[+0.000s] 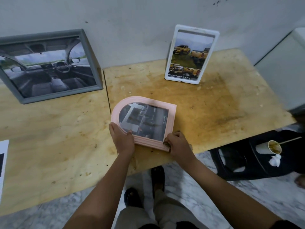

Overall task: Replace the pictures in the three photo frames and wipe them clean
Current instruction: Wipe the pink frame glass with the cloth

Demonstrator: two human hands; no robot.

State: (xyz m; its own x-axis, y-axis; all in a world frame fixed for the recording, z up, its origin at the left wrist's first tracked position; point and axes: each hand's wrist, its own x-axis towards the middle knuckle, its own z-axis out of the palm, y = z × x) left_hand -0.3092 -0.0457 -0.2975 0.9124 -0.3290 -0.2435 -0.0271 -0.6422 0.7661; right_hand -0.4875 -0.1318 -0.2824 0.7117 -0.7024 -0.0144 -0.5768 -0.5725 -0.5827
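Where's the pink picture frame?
In the middle of the head view, the pink frame lies flat on the wooden table near its front edge, left hand and right hand on its near side; the white frame stands behind it.

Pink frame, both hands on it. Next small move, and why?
Probably pull the picture out of the pink frame by its near corner: the right hand pinches there, while the left hand presses the frame flat.
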